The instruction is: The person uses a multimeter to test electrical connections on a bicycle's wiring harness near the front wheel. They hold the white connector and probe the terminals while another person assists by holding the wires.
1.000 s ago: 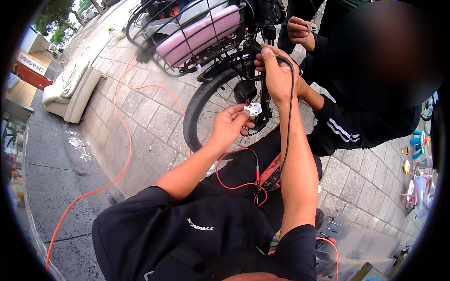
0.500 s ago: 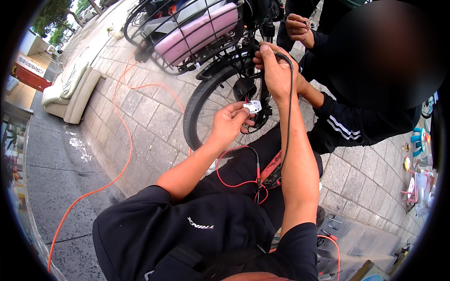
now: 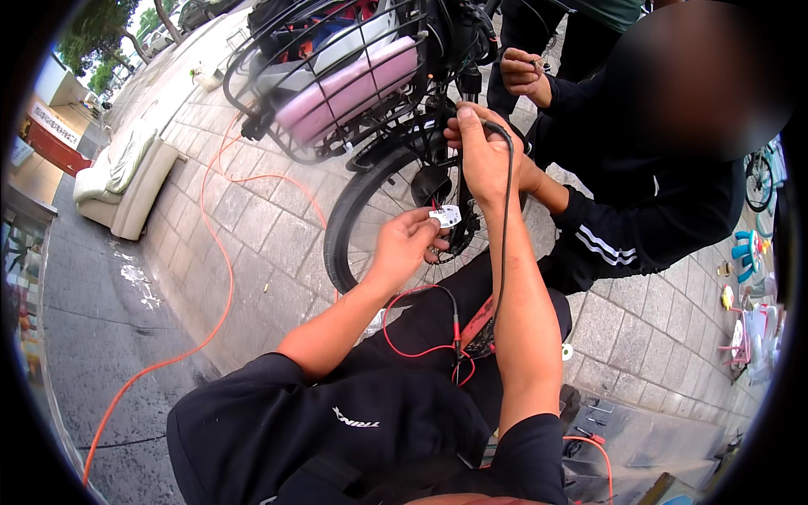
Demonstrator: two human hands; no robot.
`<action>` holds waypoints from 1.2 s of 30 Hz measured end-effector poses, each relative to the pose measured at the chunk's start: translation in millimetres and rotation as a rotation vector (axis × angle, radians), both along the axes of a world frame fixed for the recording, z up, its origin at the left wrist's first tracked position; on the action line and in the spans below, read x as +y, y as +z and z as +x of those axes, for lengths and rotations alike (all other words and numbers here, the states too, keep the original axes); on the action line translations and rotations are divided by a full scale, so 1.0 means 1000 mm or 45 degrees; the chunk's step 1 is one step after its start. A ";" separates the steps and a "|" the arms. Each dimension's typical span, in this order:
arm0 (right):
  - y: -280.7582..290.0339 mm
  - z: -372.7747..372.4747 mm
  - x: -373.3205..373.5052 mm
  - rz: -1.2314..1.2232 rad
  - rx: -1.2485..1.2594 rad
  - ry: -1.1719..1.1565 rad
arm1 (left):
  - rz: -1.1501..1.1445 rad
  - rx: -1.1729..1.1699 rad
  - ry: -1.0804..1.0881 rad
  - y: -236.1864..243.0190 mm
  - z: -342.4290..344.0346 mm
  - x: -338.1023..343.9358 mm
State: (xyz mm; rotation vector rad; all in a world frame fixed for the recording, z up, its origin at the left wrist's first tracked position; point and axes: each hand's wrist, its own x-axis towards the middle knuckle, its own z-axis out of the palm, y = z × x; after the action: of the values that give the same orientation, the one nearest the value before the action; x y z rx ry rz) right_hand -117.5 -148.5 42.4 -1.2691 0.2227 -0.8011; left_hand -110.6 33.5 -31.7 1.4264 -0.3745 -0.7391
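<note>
The single view comes from a fisheye camera worn on the person's head, looking steeply down and forward along both bare forearms, which rise from the lower edge. It sits close: the left hand [image 3: 404, 248] and right hand [image 3: 484, 156] fill the centre, just before the black spoked bicycle wheel [image 3: 353, 227]. The grey paved brick ground [image 3: 244, 227] bends toward the dark round rim. No second view shares the scene.

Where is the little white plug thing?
In the head view, the little white connector sits near the middle, pinched in the left hand, in front of the bicycle wheel and beside the right hand.
</note>
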 end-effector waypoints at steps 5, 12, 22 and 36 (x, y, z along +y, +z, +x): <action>0.005 -0.002 0.006 0.035 -0.032 -0.056 | 0.004 -0.012 -0.004 0.001 0.000 -0.001; 0.002 -0.001 0.006 -0.002 -0.003 -0.092 | 0.020 -0.017 0.004 0.003 -0.001 0.001; -0.002 0.002 0.003 -0.063 0.021 -0.144 | 0.014 -0.029 0.003 0.001 0.000 -0.001; -0.003 -0.001 0.009 -0.022 -0.036 -0.181 | 0.012 -0.032 0.001 0.000 -0.001 0.000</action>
State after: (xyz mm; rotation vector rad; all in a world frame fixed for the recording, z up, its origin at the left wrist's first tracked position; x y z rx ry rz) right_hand -118.7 -139.3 39.5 -1.2673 0.2864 -0.9437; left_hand -111.8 33.8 -32.0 1.4458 -0.3908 -0.7238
